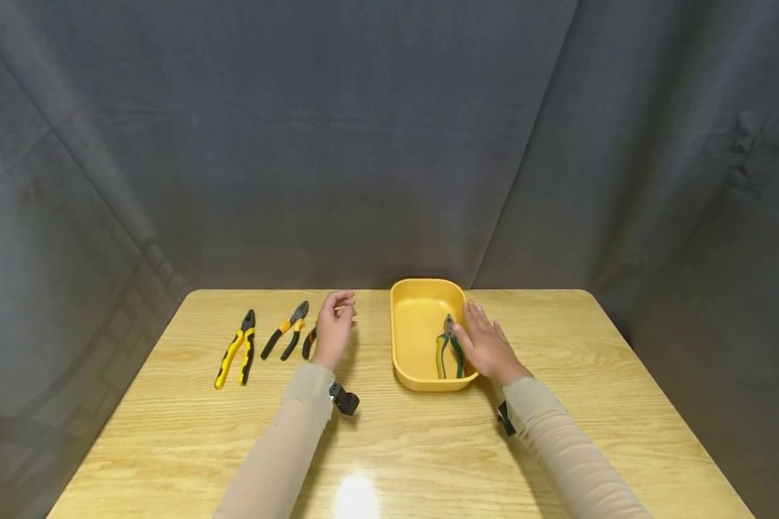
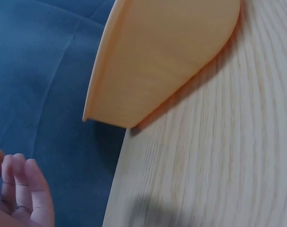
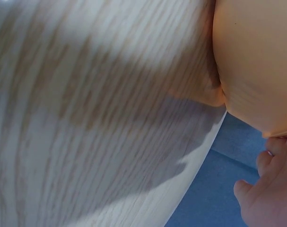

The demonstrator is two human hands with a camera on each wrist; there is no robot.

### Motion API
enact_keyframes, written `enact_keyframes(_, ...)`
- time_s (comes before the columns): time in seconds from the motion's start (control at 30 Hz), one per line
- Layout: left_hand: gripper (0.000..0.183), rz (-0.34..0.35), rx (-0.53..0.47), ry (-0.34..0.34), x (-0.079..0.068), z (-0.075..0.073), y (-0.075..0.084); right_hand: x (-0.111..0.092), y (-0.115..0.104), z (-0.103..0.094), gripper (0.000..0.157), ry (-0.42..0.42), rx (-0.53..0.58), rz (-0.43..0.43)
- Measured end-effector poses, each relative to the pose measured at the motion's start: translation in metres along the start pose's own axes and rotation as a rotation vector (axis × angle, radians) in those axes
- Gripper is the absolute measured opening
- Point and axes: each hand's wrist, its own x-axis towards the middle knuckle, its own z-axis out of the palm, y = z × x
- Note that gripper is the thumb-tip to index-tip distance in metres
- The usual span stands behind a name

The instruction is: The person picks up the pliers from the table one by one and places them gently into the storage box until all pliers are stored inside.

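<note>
A yellow plastic basin (image 1: 407, 382) stands on the table, with green-and-yellow handled pliers (image 1: 449, 349) lying inside it. My right hand (image 1: 487, 349) rests at the basin's right rim, fingers fairly straight and thumb reaching over the edge. In the right wrist view its fingers (image 3: 271, 163) are against the basin rim. My left hand (image 1: 335, 328) is left of the basin, fingers loosely bent with nothing visible in them. It partly covers black-and-orange pliers (image 1: 309, 344). In the left wrist view, the left hand (image 2: 25, 194) is apart from the basin wall (image 2: 162, 56).
Farther left lie orange-and-black pliers (image 1: 287, 333) and, beyond them, larger yellow-and-black pliers (image 1: 236, 349). A grey curtain (image 1: 337, 158) hangs behind the wooden table (image 1: 402, 454) and along both sides. Each wrist carries a small black camera (image 1: 345, 400).
</note>
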Motion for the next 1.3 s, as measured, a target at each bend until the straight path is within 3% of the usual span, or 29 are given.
enact_keyframes(0.23, 0.029, -0.065, 0.008, -0.021, 0.002, -0.02, -0.004, 0.0, 0.001, 0.002, 0.079, -0.004, -0.01, 0.003)
enact_keyframes(0.5, 0.034, -0.104, 0.058, -0.05, 0.005, -0.037, -0.008, 0.0, 0.0, 0.0, 0.079, -0.004, 0.002, 0.008)
enact_keyframes(0.77, 0.041, -0.11, 0.27, -0.081, 0.01, -0.053, -0.013, 0.001, 0.001, 0.001, 0.074, 0.005, 0.006, 0.008)
enact_keyframes(1.0, 0.038, -0.099, 0.42, -0.052, 0.009, -0.064, -0.01, 0.003, -0.002, 0.001, 0.069, -0.005, 0.021, 0.01)
enact_keyframes(1.3, 0.043, -0.146, 0.515, -0.07, 0.012, -0.073, -0.006, 0.002, -0.001, 0.001, 0.069, 0.005, 0.021, 0.01)
